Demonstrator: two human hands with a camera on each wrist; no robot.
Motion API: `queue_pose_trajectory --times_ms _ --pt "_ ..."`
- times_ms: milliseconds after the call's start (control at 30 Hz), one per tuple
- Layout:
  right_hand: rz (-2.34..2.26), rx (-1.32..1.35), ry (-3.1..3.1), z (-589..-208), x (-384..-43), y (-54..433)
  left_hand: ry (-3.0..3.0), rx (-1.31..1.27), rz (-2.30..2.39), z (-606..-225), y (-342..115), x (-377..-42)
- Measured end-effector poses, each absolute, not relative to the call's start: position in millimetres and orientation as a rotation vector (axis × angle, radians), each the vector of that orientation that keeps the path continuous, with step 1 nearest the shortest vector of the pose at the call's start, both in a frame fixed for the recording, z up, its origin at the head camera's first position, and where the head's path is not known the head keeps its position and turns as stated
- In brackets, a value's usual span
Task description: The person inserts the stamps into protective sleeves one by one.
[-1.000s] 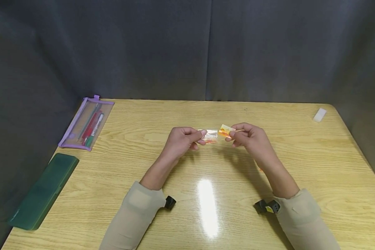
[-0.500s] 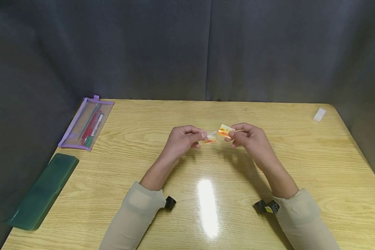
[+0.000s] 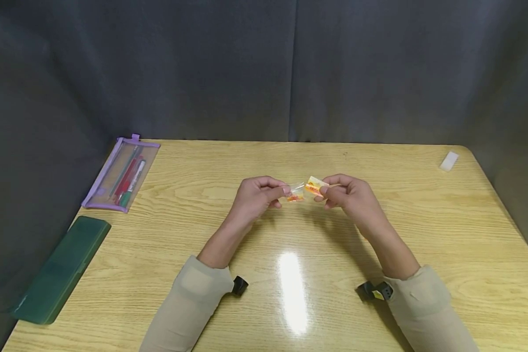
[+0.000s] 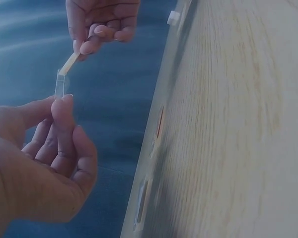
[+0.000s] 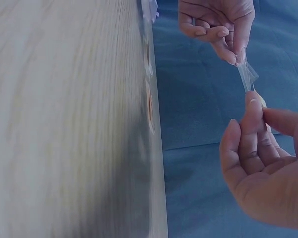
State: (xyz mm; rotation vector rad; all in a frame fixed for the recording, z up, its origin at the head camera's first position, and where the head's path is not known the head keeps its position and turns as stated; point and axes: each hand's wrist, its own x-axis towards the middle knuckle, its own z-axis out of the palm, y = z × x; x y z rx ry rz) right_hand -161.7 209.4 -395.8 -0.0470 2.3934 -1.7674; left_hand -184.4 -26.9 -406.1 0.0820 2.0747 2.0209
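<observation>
My left hand (image 3: 260, 193) pinches a small clear plastic wrapper (image 3: 295, 195) with orange and yellow print along its lower part. Across from it my right hand (image 3: 351, 195) holds a small yellow-and-orange printed paper sleeve (image 3: 315, 186) between thumb and fingers. Both pieces are raised over the middle of the table, their facing edges close together. The left wrist view has the clear wrapper (image 4: 60, 85) standing up from the left fingertips, its end at the pale edge of the sleeve (image 4: 70, 63). In the right wrist view the wrapper (image 5: 247, 74) looks thin and creased.
On the wooden table (image 3: 193, 298), a white eraser (image 3: 449, 161) lies at the back right. A mesh pencil pouch (image 3: 121, 174) with purple trim holds several pens at the left, behind a dark green pencil case (image 3: 62, 270). A dark curtain (image 3: 202, 73) hangs behind.
The wrapper in my left hand has tilted and narrowed from a flat, shiny piece. My right hand has shifted slightly left with the sleeve.
</observation>
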Motion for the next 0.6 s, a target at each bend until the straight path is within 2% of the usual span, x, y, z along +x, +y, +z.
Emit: queue_pose_trajectory --times_ms 600 --pt "-1.654 -0.077 2.384 -395.8 -161.9 207.5 2.186 0.109 1.961 -406.5 -29.0 -182.7"
